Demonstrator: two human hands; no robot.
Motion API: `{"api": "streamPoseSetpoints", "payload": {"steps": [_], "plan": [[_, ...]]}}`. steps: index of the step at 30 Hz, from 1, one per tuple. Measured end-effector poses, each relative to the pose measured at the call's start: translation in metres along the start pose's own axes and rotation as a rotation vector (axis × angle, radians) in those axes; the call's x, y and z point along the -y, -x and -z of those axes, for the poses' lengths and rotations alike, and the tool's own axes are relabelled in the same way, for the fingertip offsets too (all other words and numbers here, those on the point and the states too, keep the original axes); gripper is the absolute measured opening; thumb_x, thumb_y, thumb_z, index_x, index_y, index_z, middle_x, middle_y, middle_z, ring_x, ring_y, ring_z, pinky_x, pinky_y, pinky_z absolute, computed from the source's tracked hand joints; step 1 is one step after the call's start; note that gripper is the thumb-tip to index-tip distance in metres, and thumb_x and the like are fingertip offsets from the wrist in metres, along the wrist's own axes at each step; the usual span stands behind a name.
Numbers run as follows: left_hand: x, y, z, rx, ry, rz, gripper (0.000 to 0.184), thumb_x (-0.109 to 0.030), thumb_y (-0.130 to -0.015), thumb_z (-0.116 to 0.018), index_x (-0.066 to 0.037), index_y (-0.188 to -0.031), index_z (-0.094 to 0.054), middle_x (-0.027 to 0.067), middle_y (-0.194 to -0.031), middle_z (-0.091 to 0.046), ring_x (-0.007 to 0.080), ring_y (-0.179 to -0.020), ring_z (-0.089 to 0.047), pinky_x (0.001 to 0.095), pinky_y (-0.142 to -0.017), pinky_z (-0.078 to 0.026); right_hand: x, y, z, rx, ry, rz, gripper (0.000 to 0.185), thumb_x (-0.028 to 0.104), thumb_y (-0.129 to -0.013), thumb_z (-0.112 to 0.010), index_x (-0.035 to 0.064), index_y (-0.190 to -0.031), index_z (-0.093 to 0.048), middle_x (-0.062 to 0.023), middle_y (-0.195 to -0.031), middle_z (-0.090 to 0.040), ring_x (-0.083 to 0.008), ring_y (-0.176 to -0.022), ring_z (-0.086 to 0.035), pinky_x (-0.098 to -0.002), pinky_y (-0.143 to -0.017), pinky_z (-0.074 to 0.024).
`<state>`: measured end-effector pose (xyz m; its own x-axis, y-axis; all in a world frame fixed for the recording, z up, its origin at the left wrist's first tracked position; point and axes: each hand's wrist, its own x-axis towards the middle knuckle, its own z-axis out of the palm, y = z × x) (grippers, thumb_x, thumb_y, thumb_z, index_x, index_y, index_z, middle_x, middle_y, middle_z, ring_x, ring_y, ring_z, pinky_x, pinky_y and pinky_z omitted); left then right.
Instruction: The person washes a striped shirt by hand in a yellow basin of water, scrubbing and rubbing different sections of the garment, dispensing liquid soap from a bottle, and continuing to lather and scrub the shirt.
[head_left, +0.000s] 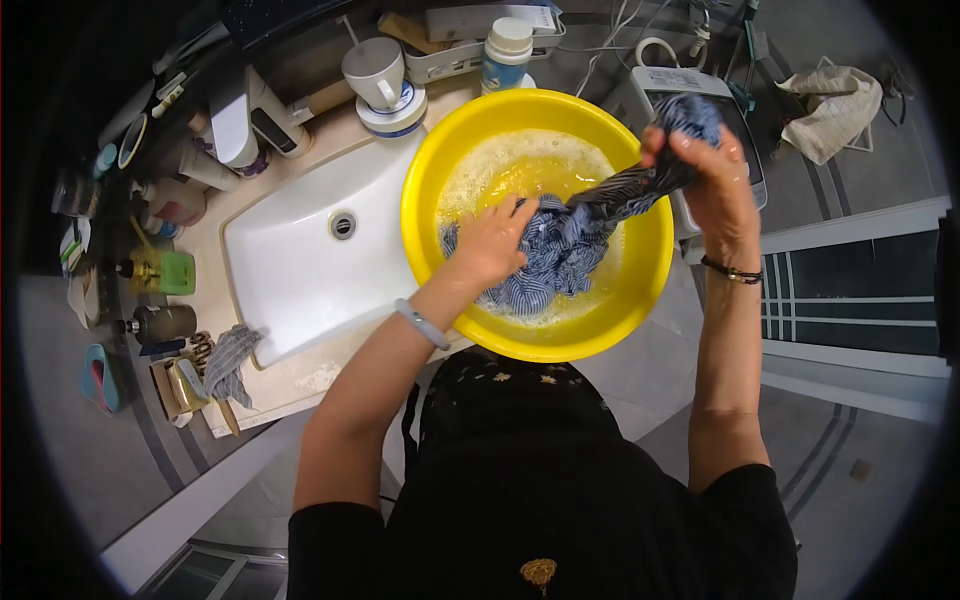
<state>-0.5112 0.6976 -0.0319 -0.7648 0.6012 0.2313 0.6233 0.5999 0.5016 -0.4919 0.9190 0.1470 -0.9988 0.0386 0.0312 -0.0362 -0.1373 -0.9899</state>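
A yellow basin (655, 270) holds sudsy water and a soaked, bunched garment (560, 255) with dark blue and white stripes. My left hand (490, 242) is down in the basin at the left side of the garment, its thumb and fingers curled on the wet cloth. Raised above the basin's right rim, my right hand (718, 180) is closed around another end of the garment. Between the two hands, the cloth runs as a twisted, dark length up from the bunch. What the left fingertips do under the folds is partly hidden.
The basin overlaps the right end of a white sink (300, 270) with a drain. Bottles (178, 272) and a grey cloth (232, 365) line the counter's left side. A white mug (375, 75) and a capped jar (507, 55) stand behind. A beige cloth (830, 112) hangs at right.
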Motion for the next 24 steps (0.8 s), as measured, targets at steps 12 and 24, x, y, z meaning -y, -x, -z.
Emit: {"api": "streamPoseSetpoints", "payload": {"steps": [12, 24], "plan": [[0.022, -0.007, 0.048, 0.185, 0.860, 0.456, 0.022, -0.015, -0.084, -0.048, 0.002, -0.079, -0.062, 0.0204, -0.102, -0.064, 0.0252, -0.093, -0.063, 0.0322, -0.085, -0.047, -0.086, 0.013, 0.018, -0.099, 1.264, 0.290, 0.037, 0.011, -0.068, -0.069, 0.0032, -0.103, -0.056, -0.0176, -0.091, -0.059, -0.0346, -0.079, -0.058, -0.0381, -0.072, -0.0468], [-0.005, -0.018, 0.107, 0.027, 1.110, 0.424, 0.011, -0.016, -0.086, -0.054, -0.006, -0.091, -0.053, 0.0076, -0.095, -0.061, 0.0176, -0.084, -0.062, 0.0265, -0.077, -0.049, -0.155, -0.010, 0.018, 0.066, 0.742, -0.254, 0.017, 0.020, -0.077, -0.058, 0.0026, -0.076, -0.061, -0.0117, -0.062, -0.057, -0.0254, -0.068, -0.058, -0.0318, -0.063, -0.0448]]}}
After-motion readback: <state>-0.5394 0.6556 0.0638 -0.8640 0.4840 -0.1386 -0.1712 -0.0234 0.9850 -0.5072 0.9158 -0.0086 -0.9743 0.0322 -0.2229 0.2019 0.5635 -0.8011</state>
